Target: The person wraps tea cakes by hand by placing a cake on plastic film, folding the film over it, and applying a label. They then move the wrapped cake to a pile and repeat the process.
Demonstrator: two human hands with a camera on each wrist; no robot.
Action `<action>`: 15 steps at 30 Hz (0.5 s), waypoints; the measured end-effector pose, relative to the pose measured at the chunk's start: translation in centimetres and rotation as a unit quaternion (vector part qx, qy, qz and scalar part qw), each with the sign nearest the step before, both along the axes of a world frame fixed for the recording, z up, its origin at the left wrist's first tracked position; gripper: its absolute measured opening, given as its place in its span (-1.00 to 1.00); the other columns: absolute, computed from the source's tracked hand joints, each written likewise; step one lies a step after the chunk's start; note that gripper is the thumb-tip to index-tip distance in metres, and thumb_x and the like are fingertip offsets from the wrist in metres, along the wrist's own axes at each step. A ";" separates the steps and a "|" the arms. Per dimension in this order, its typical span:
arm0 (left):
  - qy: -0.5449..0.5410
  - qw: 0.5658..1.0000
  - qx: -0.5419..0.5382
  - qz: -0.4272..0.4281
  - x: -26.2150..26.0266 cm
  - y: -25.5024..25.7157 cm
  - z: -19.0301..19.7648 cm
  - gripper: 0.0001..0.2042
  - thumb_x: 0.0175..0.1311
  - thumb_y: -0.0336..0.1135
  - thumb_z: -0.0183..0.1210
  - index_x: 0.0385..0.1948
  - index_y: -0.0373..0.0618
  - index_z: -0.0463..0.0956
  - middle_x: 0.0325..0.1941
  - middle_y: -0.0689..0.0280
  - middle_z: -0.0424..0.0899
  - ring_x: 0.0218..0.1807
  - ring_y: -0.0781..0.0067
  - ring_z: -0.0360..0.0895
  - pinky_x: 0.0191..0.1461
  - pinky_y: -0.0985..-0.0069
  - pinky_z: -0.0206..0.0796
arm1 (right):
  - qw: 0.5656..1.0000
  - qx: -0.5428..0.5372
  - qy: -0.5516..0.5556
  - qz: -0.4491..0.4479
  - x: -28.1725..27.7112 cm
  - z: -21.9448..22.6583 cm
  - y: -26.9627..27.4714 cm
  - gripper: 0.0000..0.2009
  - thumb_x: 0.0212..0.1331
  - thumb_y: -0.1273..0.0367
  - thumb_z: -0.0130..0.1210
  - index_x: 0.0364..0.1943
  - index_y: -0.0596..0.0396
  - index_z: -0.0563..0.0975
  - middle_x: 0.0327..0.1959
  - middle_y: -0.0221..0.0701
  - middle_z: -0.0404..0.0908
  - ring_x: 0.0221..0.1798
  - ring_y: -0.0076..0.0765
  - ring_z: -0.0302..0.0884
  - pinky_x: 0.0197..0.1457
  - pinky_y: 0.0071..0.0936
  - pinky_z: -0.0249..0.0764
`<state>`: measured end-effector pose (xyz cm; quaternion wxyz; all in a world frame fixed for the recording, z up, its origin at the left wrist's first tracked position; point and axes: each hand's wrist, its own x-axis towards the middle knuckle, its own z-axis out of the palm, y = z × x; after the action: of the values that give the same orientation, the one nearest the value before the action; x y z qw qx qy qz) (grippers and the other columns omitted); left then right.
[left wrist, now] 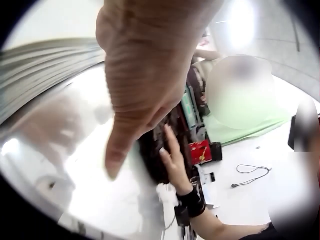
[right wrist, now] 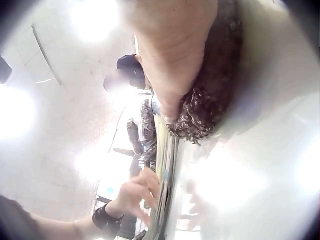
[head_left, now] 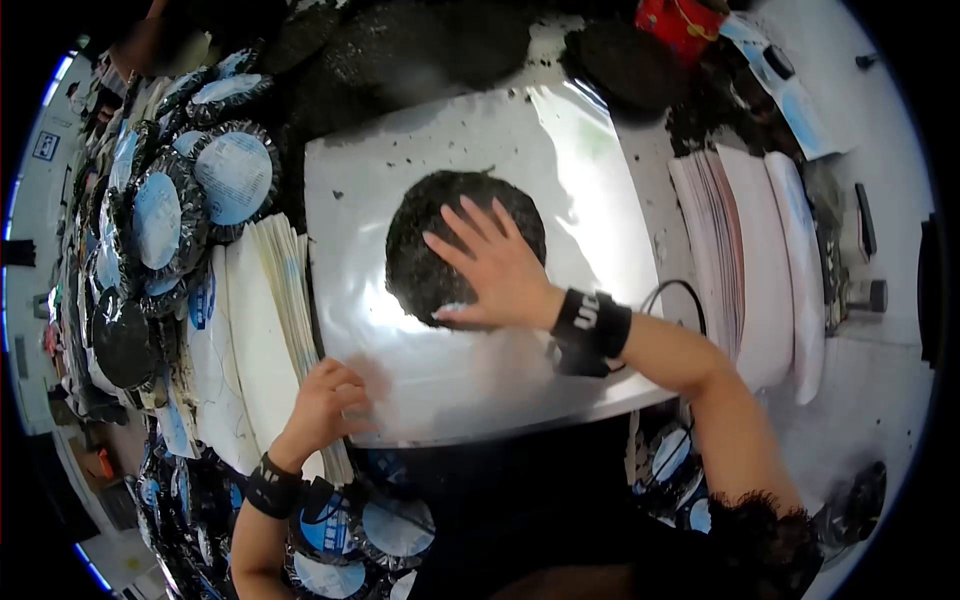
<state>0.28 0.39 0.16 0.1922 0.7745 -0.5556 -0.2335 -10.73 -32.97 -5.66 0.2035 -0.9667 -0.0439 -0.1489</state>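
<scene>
A round, dark cake of dried leafy strands (head_left: 420,215), like dried seaweed, lies on a shiny metal sheet (head_left: 350,220). My right hand (head_left: 505,268) rests on the cake with fingers spread. In the right wrist view, the thumb (right wrist: 167,102) lies along the rough edge of the cake (right wrist: 212,90). My left hand (head_left: 330,400) hovers by the sheet's near left edge, beside a stack of folded papers (head_left: 265,310). Its fingers are loosely bent and blurred, with nothing between them. From the left wrist, that hand (left wrist: 145,65) appears close up over the bright sheet.
Wrapped round packs with blue labels (head_left: 235,172) are piled on the left, with more near my lap. Dark loose material (head_left: 400,55) covers the far side, near a red bag (head_left: 680,25). Thick pale sheets (head_left: 755,260) stand to the right, and a black cable (head_left: 680,285) loops near my right wrist.
</scene>
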 end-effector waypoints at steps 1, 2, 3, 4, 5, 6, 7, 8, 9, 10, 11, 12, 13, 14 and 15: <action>0.014 0.998 0.027 -0.060 -0.9 0.5 -0.5 -0.76 -0.12 -0.36 0.50 -0.36 0.00 0.69 -0.17 0.37 0.65 -0.07 0.16 0.50 0.13 0.26 0.30 | 1.000 -0.018 -0.010 -0.007 -0.1 0.0 0.1 -0.10 0.11 -0.31 0.17 0.44 -0.03 0.39 0.55 -0.01 0.19 0.63 0.24 -0.04 0.62 0.31 -0.19; 0.038 0.998 0.023 -0.053 -1.8 1.0 -1.1 -0.78 -0.12 -0.34 0.50 -0.39 0.01 0.69 -0.18 0.38 0.65 -0.04 0.17 0.50 0.15 0.26 0.28 | 1.000 -0.018 -0.003 -0.002 -0.7 -0.1 0.5 -0.10 0.11 -0.31 0.17 0.45 -0.03 0.39 0.55 -0.01 0.19 0.63 0.23 -0.04 0.63 0.31 -0.19; 0.054 0.997 0.017 -0.051 -2.0 1.3 -1.5 -0.79 -0.12 -0.33 0.50 -0.41 0.02 0.68 -0.18 0.38 0.65 -0.02 0.17 0.50 0.18 0.26 0.26 | 1.000 -0.021 -0.005 -0.001 -0.7 -0.3 0.5 -0.09 0.11 -0.31 0.17 0.45 -0.03 0.38 0.55 -0.01 0.19 0.63 0.23 -0.04 0.63 0.31 -0.20; 0.063 0.997 0.008 -0.053 -1.2 1.2 -2.0 -0.80 -0.12 -0.32 0.50 -0.44 0.03 0.68 -0.19 0.39 0.65 0.00 0.18 0.50 0.20 0.27 0.24 | 1.000 -0.027 -0.014 -0.004 -0.1 -0.3 0.1 -0.09 0.12 -0.31 0.17 0.45 -0.03 0.38 0.55 -0.01 0.19 0.63 0.23 -0.04 0.63 0.30 -0.20; 0.037 0.997 0.002 -0.062 -1.1 1.8 -2.6 -0.81 -0.08 -0.30 0.49 -0.41 0.04 0.67 -0.20 0.41 0.64 0.00 0.22 0.50 0.18 0.27 0.24 | 0.999 -0.036 -0.010 -0.004 -0.1 -0.2 0.1 -0.08 0.11 -0.32 0.16 0.46 -0.04 0.36 0.55 -0.01 0.18 0.64 0.24 -0.05 0.63 0.30 -0.21; 0.016 0.997 -0.001 -0.075 -1.5 1.7 -2.1 -0.81 -0.07 -0.29 0.48 -0.41 0.04 0.67 -0.21 0.42 0.63 0.00 0.23 0.50 0.17 0.27 0.24 | 0.999 -0.039 -0.009 -0.006 -0.2 -0.3 0.3 -0.07 0.11 -0.32 0.16 0.46 0.00 0.35 0.55 -0.01 0.18 0.64 0.23 -0.05 0.63 0.30 -0.21; -0.006 0.996 -0.006 -0.086 -1.7 1.3 -1.6 -0.82 -0.05 -0.28 0.48 -0.41 0.04 0.67 -0.22 0.42 0.62 0.00 0.23 0.50 0.16 0.27 0.24 | 0.999 -0.043 -0.009 -0.006 -0.1 -0.4 0.2 -0.06 0.11 -0.32 0.16 0.46 0.03 0.35 0.55 -0.01 0.18 0.64 0.22 -0.05 0.64 0.29 -0.22; -0.029 0.995 -0.009 -0.099 -2.0 1.0 -1.0 -0.82 -0.04 -0.28 0.48 -0.41 0.04 0.67 -0.22 0.42 0.61 -0.01 0.24 0.50 0.15 0.27 0.24 | 0.999 -0.046 -0.009 -0.008 0.1 -0.4 0.3 -0.04 0.10 -0.33 0.16 0.46 0.06 0.35 0.55 -0.01 0.18 0.64 0.21 -0.05 0.64 0.28 -0.22; -0.020 0.998 -0.002 -0.067 -2.2 0.7 -0.4 -0.84 -0.03 -0.28 0.47 -0.42 0.04 0.67 -0.22 0.42 0.61 -0.01 0.25 0.50 0.14 0.27 0.24 | 0.998 -0.053 0.007 -0.017 0.2 -0.3 0.3 0.00 0.09 -0.33 0.16 0.45 0.17 0.33 0.56 -0.02 0.18 0.64 0.18 -0.05 0.64 0.26 -0.23; -0.010 0.999 0.003 -0.039 -2.3 0.1 0.0 -0.85 -0.01 -0.28 0.45 -0.43 0.04 0.66 -0.23 0.42 0.61 -0.01 0.25 0.50 0.14 0.26 0.24 | 0.999 -0.050 0.010 -0.018 0.2 -0.2 0.2 0.01 0.10 -0.33 0.15 0.44 0.20 0.33 0.56 -0.03 0.18 0.64 0.18 -0.05 0.64 0.26 -0.23; 0.004 1.000 0.011 -0.009 -2.8 -0.1 0.1 -0.86 0.01 -0.28 0.44 -0.44 0.04 0.66 -0.23 0.42 0.60 -0.01 0.26 0.51 0.13 0.26 0.24 | 0.999 -0.046 0.017 -0.017 -0.1 -0.1 0.3 0.01 0.10 -0.33 0.15 0.44 0.22 0.32 0.56 -0.03 0.17 0.64 0.17 -0.05 0.65 0.26 -0.23; 0.028 0.999 0.003 -0.024 -3.3 0.5 -0.6 -0.85 0.00 -0.27 0.45 -0.41 0.05 0.67 -0.24 0.42 0.60 -0.02 0.25 0.50 0.14 0.26 0.24 | 0.999 -0.045 0.019 -0.012 -0.1 0.1 0.3 0.02 0.10 -0.34 0.15 0.44 0.25 0.32 0.56 -0.03 0.17 0.64 0.16 -0.05 0.65 0.25 -0.23; 0.038 0.998 -0.009 -0.041 -2.8 1.0 -1.7 -0.83 0.00 -0.26 0.45 -0.38 0.06 0.68 -0.24 0.41 0.59 -0.02 0.24 0.50 0.14 0.25 0.25 | 0.999 -0.044 0.028 -0.014 -0.1 0.4 0.3 0.02 0.11 -0.33 0.14 0.45 0.23 0.31 0.57 -0.04 0.16 0.64 0.17 -0.07 0.64 0.26 -0.23; 0.049 0.997 -0.021 -0.061 -1.5 1.1 -2.7 -0.82 0.00 -0.25 0.45 -0.35 0.07 0.69 -0.25 0.41 0.59 -0.02 0.23 0.50 0.15 0.25 0.25 | 0.998 -0.056 0.032 -0.008 0.0 0.1 0.2 0.02 0.12 -0.33 0.14 0.46 0.23 0.29 0.57 -0.03 0.16 0.65 0.18 -0.08 0.65 0.26 -0.24; 0.042 0.997 -0.005 -0.065 -1.3 1.0 -2.3 -0.85 0.02 -0.28 0.44 -0.36 0.08 0.69 -0.25 0.43 0.60 0.00 0.27 0.52 0.10 0.22 0.27 | 0.998 -0.051 0.023 -0.011 0.0 0.1 0.2 0.03 0.08 -0.30 0.19 0.46 0.23 0.28 0.56 -0.01 0.16 0.64 0.19 -0.07 0.64 0.26 -0.22</action>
<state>-1.02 1.39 -2.09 0.2037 0.7251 -0.5977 -0.2747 -10.70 -32.76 -5.54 0.1537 -0.9793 -0.0362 -0.1269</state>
